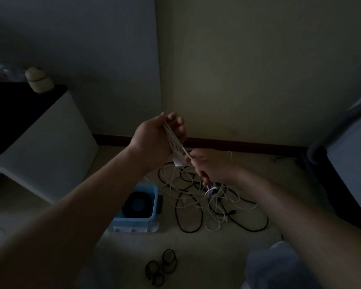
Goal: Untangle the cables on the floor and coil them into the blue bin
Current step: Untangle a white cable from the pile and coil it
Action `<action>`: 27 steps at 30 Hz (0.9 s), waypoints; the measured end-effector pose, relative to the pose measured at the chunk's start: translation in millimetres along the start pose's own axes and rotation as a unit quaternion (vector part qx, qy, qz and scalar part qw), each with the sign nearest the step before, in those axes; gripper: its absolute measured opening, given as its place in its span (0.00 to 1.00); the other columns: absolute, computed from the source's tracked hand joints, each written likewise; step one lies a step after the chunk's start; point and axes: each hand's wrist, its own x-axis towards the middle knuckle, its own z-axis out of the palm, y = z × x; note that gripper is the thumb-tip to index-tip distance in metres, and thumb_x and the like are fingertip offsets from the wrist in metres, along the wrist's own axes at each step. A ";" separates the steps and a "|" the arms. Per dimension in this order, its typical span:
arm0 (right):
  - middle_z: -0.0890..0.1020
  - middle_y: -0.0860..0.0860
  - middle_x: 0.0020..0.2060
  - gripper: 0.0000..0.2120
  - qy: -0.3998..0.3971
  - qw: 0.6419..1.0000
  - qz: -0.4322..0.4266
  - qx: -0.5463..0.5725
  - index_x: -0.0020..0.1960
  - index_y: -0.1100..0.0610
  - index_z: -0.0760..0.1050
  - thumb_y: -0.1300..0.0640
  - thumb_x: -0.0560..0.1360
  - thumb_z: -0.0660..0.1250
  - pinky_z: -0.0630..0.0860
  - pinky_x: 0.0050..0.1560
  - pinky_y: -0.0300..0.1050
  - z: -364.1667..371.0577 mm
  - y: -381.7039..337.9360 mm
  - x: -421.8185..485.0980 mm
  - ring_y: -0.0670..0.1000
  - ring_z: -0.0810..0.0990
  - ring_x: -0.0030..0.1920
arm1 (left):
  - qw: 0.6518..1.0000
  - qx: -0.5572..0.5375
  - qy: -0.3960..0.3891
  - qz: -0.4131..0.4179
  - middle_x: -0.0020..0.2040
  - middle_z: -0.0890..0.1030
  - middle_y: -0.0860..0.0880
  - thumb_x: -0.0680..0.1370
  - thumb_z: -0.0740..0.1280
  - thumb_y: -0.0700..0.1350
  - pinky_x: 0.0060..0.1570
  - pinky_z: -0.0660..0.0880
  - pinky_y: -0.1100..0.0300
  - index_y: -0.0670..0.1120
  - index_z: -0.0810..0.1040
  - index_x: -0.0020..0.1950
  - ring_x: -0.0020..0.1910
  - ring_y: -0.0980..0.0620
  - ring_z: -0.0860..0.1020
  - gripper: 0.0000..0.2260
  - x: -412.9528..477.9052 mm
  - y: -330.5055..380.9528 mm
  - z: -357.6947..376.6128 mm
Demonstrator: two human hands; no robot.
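Observation:
My left hand point(154, 140) is raised above the floor and grips a bundle of white cable loops point(175, 147) with a flat white end hanging below the palm. My right hand point(208, 165), blurred, pinches a strand of the same white cable just right of the bundle. Below both hands a tangle of white and black cables point(208, 201) lies on the floor. The blue bin point(138, 220) stands left of the tangle, with a dark coil point(138, 203) inside it.
A white cabinet point(42, 147) with a dark top stands at the left. A bed frame point(342, 163) runs along the right. Small black coils point(163, 265) lie on the floor near me. My knee point(279, 265) shows at lower right. The wall corner is behind the tangle.

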 end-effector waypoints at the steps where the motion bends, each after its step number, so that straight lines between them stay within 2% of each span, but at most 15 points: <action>1: 0.75 0.48 0.28 0.12 -0.016 1.000 -0.002 -0.019 0.50 0.43 0.73 0.57 0.84 0.55 0.76 0.36 0.49 1.1 -2.2 -1.2 0.46 0.73 0.26 | 1.000 -0.002 0.014 0.011 0.40 0.80 0.47 0.85 0.52 0.49 0.47 0.74 0.57 0.44 0.73 0.47 0.36 0.51 0.80 0.15 0.9 2.1 -0.9; 2: 0.76 0.48 0.30 0.12 -0.035 0.999 -0.003 -0.040 0.52 0.40 0.71 0.56 0.84 0.56 0.75 0.36 0.48 2.2 -4.5 -3.1 0.46 0.74 0.27 | 0.999 -0.001 0.028 0.021 0.41 0.82 0.46 0.85 0.52 0.49 0.48 0.75 0.55 0.44 0.73 0.47 0.38 0.50 0.82 0.15 1.7 3.6 -1.5; 4: 0.78 0.46 0.32 0.15 -0.056 0.994 -0.004 -0.094 0.64 0.37 0.68 0.54 0.83 0.58 0.74 0.35 0.44 3.8 -4.3 -5.8 0.45 0.75 0.28 | 0.997 0.014 0.057 0.040 0.41 0.84 0.45 0.85 0.53 0.51 0.51 0.75 0.51 0.44 0.73 0.47 0.40 0.47 0.85 0.15 3.8 5.6 -2.9; 5: 0.79 0.45 0.33 0.16 -0.048 0.993 -0.012 -0.110 0.68 0.38 0.69 0.54 0.83 0.59 0.74 0.35 0.43 4.6 -4.4 -6.0 0.43 0.76 0.28 | 0.996 0.030 0.071 0.047 0.41 0.84 0.45 0.85 0.53 0.52 0.53 0.75 0.50 0.44 0.72 0.47 0.41 0.46 0.85 0.15 5.0 6.1 -3.7; 6: 0.80 0.44 0.33 0.15 -0.032 0.993 -0.024 -0.112 0.67 0.40 0.73 0.53 0.82 0.60 0.75 0.37 0.44 5.5 -5.8 -5.7 0.41 0.77 0.30 | 0.994 0.050 0.082 0.052 0.41 0.83 0.44 0.85 0.53 0.53 0.56 0.75 0.48 0.44 0.71 0.48 0.41 0.44 0.85 0.15 5.6 6.1 -4.7; 8: 0.83 0.44 0.37 0.09 0.022 0.995 -0.044 -0.090 0.56 0.42 0.80 0.53 0.81 0.64 0.78 0.43 0.49 6.5 -11.5 -5.9 0.45 0.81 0.37 | 0.989 0.098 0.093 0.054 0.44 0.82 0.42 0.84 0.54 0.54 0.59 0.74 0.46 0.42 0.70 0.52 0.42 0.42 0.84 0.15 6.4 4.7 -6.4; 11: 0.86 0.47 0.39 0.07 0.103 0.990 -0.073 -0.061 0.43 0.43 0.82 0.54 0.77 0.70 0.78 0.43 0.47 4.3 -22.2 -9.1 0.47 0.84 0.41 | 0.980 0.167 0.091 0.050 0.45 0.82 0.40 0.84 0.53 0.55 0.55 0.75 0.47 0.39 0.68 0.60 0.40 0.41 0.83 0.19 7.1 -0.4 -7.1; 14: 0.84 0.56 0.36 0.06 0.080 0.993 -0.082 0.019 0.43 0.43 0.83 0.53 0.77 0.71 0.74 0.36 0.49 -1.0 -26.4 -13.3 0.53 0.81 0.34 | 0.975 0.202 0.082 0.042 0.45 0.81 0.37 0.84 0.53 0.55 0.42 0.78 0.52 0.37 0.67 0.62 0.35 0.42 0.82 0.21 6.4 -5.0 -3.8; 15: 0.82 0.58 0.34 0.06 0.055 0.995 -0.077 0.044 0.45 0.44 0.84 0.53 0.77 0.71 0.71 0.34 0.47 -2.9 -27.5 -15.0 0.51 0.78 0.31 | 0.973 0.215 0.079 0.037 0.46 0.81 0.36 0.84 0.52 0.55 0.40 0.78 0.53 0.37 0.67 0.64 0.34 0.42 0.82 0.22 5.9 -6.3 -3.2; 18: 0.82 0.46 0.30 0.07 0.039 0.994 -0.085 0.059 0.44 0.47 0.84 0.57 0.77 0.70 0.72 0.35 0.39 -6.3 -30.3 -18.1 0.42 0.78 0.31 | 0.960 0.271 0.065 0.007 0.48 0.79 0.35 0.84 0.49 0.57 0.35 0.77 0.58 0.34 0.66 0.68 0.35 0.43 0.80 0.27 3.4 -11.4 -1.4; 20: 0.85 0.44 0.34 0.05 0.084 0.992 -0.089 0.020 0.41 0.47 0.83 0.54 0.75 0.73 0.75 0.40 0.41 -10.1 -31.5 -17.9 0.41 0.82 0.37 | 0.949 0.312 0.041 -0.009 0.43 0.80 0.38 0.84 0.48 0.58 0.32 0.77 0.61 0.31 0.68 0.65 0.34 0.46 0.80 0.30 1.4 -16.3 0.3; 21: 0.85 0.44 0.34 0.05 0.116 0.989 -0.087 -0.012 0.40 0.48 0.82 0.51 0.74 0.74 0.75 0.40 0.43 -12.9 -31.6 -18.0 0.41 0.82 0.37 | 0.944 0.330 0.025 -0.018 0.41 0.79 0.39 0.84 0.46 0.58 0.31 0.77 0.62 0.30 0.70 0.63 0.32 0.48 0.80 0.31 0.8 -18.9 1.2; 23: 0.82 0.45 0.30 0.13 0.190 0.972 -0.082 -0.115 0.35 0.50 0.78 0.43 0.71 0.76 0.72 0.34 0.42 -19.1 -31.3 -18.9 0.42 0.80 0.32 | 0.933 0.357 -0.015 -0.038 0.38 0.77 0.38 0.85 0.43 0.57 0.28 0.76 0.61 0.31 0.72 0.58 0.29 0.49 0.79 0.31 -0.8 -23.4 4.7; 25: 0.76 0.45 0.25 0.22 0.251 0.939 -0.076 -0.222 0.31 0.51 0.70 0.36 0.68 0.74 0.64 0.27 0.40 -25.9 -34.1 -22.1 0.41 0.74 0.27 | 0.918 0.388 -0.059 -0.052 0.36 0.78 0.38 0.84 0.41 0.57 0.25 0.72 0.59 0.31 0.73 0.55 0.26 0.49 0.78 0.33 -1.5 -26.5 8.1; 27: 0.71 0.45 0.23 0.26 0.292 0.915 -0.082 -0.267 0.30 0.52 0.65 0.34 0.66 0.74 0.59 0.25 0.37 -30.1 -36.6 -25.0 0.41 0.69 0.25 | 0.903 0.417 -0.082 -0.062 0.32 0.77 0.39 0.84 0.39 0.57 0.22 0.67 0.60 0.38 0.80 0.47 0.23 0.47 0.72 0.35 -1.5 -28.7 10.0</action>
